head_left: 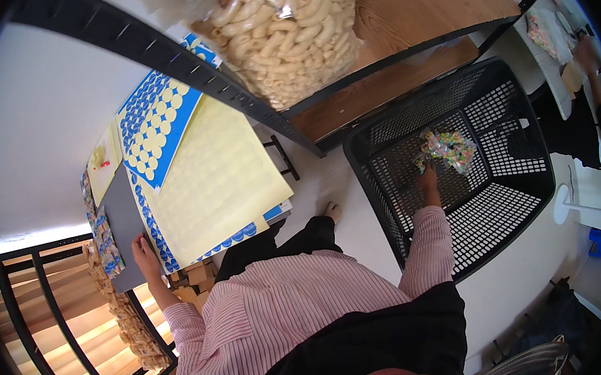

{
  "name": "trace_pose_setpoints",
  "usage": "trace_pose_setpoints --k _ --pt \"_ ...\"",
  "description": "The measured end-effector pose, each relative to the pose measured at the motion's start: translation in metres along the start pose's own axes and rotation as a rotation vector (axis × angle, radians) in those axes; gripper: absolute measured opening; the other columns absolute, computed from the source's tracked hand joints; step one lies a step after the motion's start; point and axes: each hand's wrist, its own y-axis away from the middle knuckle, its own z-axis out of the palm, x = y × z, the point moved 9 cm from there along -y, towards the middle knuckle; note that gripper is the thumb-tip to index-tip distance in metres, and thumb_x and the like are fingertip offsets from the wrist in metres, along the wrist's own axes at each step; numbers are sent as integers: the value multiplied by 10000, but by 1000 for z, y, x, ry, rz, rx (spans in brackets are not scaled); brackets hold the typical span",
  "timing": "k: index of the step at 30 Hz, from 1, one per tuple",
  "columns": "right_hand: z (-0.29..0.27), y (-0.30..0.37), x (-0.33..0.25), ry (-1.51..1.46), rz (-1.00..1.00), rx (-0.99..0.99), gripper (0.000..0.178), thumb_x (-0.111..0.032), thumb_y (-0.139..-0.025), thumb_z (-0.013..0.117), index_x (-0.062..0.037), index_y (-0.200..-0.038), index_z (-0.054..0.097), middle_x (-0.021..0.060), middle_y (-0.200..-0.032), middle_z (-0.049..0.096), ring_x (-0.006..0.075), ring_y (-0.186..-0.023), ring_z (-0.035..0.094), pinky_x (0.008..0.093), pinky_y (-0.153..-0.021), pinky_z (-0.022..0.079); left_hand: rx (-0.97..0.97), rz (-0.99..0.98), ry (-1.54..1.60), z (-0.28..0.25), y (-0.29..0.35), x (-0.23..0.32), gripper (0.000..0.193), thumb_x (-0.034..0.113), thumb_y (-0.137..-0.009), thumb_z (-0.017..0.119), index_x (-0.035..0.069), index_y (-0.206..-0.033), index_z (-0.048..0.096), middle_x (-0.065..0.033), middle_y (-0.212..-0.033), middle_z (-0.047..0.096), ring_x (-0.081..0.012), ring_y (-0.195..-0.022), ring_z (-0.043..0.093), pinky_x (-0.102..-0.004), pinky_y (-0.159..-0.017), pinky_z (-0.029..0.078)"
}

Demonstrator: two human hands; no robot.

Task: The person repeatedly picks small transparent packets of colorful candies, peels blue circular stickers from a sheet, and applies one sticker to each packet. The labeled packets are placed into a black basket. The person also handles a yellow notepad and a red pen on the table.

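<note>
My right hand (429, 182) reaches down into a black plastic basket (494, 238) on the right. Its fingers are closed on the near edge of a clear bag of small multicoloured pieces (449, 150), which hangs over the basket's floor. On the left, my left hand (146, 255) rests at the edge of a dark grey tabletop (122, 206), fingers stretched out and holding nothing. Beside it lie a large pale yellow sheet (210, 177) and blue sheets with round yellow stickers (156, 132).
A big clear bag of curved, pasta-like pieces (287, 35) sits on a wooden shelf (420, 5) with a black metal frame. Colourful packets (107, 240) lie along the table's left edge. Cardboard boxes (195, 277) stand beneath. Another person's arm (590, 66) shows at far right.
</note>
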Motion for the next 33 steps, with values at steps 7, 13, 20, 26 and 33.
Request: trace_pose_setpoints --k 7,13,20,26,33 --pt "24 -13 6 107 -11 -11 568 -170 -746 589 -92 -1278 406 192 -1289 394 384 -1116 448 451 -901 422 -25 13 -124 6 -7 11 272 199 -910 466 -37 -1012 552 -167 -958 561 -284 -910 557 -347 -793 443" --pt "29 12 -6 301 73 92 379 -200 -786 557 -85 -1139 477 164 -1168 463 349 -1057 492 444 -852 451 -117 -10 -222 10 -15 23 328 254 -909 465 -34 -1027 568 -171 -992 567 -291 -927 554 -360 -803 430" --pt "17 24 -10 -174 162 130 261 -211 -843 517 -51 -1049 516 145 -1055 566 301 -927 577 390 -776 469 -201 -99 -242 8 -24 27 363 290 -894 472 -34 -1013 584 -214 -999 601 -341 -922 584 -374 -784 446" --pt "-31 2 -6 -1706 140 230 297 -248 -894 461 -17 -1068 530 78 -1017 574 182 -869 562 322 -768 446 -403 -133 -575 5 -64 -1 458 381 -876 460 -20 -1067 574 -245 -1051 577 -380 -986 551 -428 -823 428" --pt "-218 117 -73 -1301 -103 950 272 -254 -893 460 -4 -974 530 65 -845 583 135 -756 532 278 -685 428 -231 47 100 -29 -91 95 398 284 -890 515 -2 -1168 505 -147 -974 606 -218 -854 590 -302 -750 453"
